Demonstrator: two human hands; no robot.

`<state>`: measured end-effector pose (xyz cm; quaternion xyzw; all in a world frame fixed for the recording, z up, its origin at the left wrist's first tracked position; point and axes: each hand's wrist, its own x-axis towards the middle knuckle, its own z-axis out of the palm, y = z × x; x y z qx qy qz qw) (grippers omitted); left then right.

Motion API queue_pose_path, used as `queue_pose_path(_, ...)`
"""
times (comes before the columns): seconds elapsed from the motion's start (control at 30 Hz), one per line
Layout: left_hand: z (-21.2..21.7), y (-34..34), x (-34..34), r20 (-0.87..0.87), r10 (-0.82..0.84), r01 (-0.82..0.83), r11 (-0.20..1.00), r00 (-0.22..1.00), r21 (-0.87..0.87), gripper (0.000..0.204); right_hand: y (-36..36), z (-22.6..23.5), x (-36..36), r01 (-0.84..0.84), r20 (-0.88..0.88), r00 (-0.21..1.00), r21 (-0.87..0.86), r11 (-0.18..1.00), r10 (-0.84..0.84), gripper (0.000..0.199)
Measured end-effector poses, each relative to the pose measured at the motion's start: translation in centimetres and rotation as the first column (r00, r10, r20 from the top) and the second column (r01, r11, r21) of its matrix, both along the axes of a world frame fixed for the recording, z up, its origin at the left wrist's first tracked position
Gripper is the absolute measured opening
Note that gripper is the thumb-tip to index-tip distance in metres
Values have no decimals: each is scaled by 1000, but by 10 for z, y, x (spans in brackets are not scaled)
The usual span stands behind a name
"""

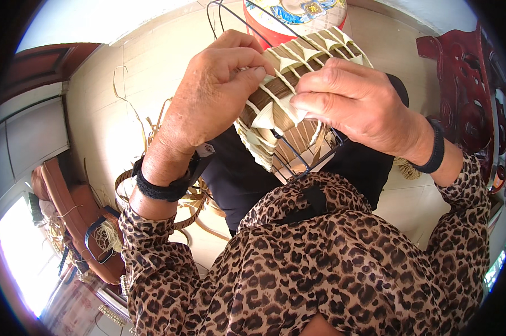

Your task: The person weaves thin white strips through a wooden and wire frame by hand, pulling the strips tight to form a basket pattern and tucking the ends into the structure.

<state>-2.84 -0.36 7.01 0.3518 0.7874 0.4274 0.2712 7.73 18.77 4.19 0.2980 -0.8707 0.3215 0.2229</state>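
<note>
1. The left hand (216, 89) was closed on the half-woven basket panel (289, 95), thumb pressed down on its pale strips near the top edge, fingers curled over the far side.
2. The right hand (356, 103) pinched a folded pale strip (267, 117) between thumb and forefinger at the panel's lower face – a tight grip, the remaining fingers tucked behind the weave.
3. The panel sat raised between both hands, above the lap, tilted with its far end toward the upper right. Brown bands ran along it, crossed by pale strips folded into small triangles.
4. A dark wire frame (298, 162) stuck out below the weaving and looped up past the left hand at the top – the bare wires showed where no strips had been laid.
5. Behind the panel stood a red container with a patterned lid (289, 17), partly hidden by the weaving.
6. Both wrists carried black bands; the one on the left wrist (158, 187) held a small grey clip, possibly a tool, too blurred to name.
7. Loose dry strips (152, 126) lay scattered on the pale tiled floor (104, 112) to the left.
8. At lower left lay a brown bag (76, 213) with a bundle of fibre beside it; a carved dark red chair (465, 84) stood at right.
9. Leopard-print sleeves (169, 269) and dark trousers (236, 179) filled the lower view.
</note>
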Motion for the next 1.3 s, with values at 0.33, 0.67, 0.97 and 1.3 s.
queue_pose_path(0.33, 8, -8, -2, 442, 120, -175, 981, 889, 86, 24, 3, 1, 4, 15, -132, 991, 99, 995, -2, 20)
queue_pose_path(0.67, 7, -2, -1, 298, 135, -136, 991, 945, -17, 17, 8, 9, 20, 14, -111, 994, 52, 999, -8, 25)
queue_pose_path(0.97, 8, 4, 4, 239, 209, -198, 978, 948, -69, 16, 12, 4, 22, 38, -140, 990, 57, 998, -30, 24)
queue_pose_path(1.3, 3, 5, 4, 222, 214, -216, 976, 951, -17, 19, 18, 14, 24, 45, -40, 998, -50, 998, -47, 14)
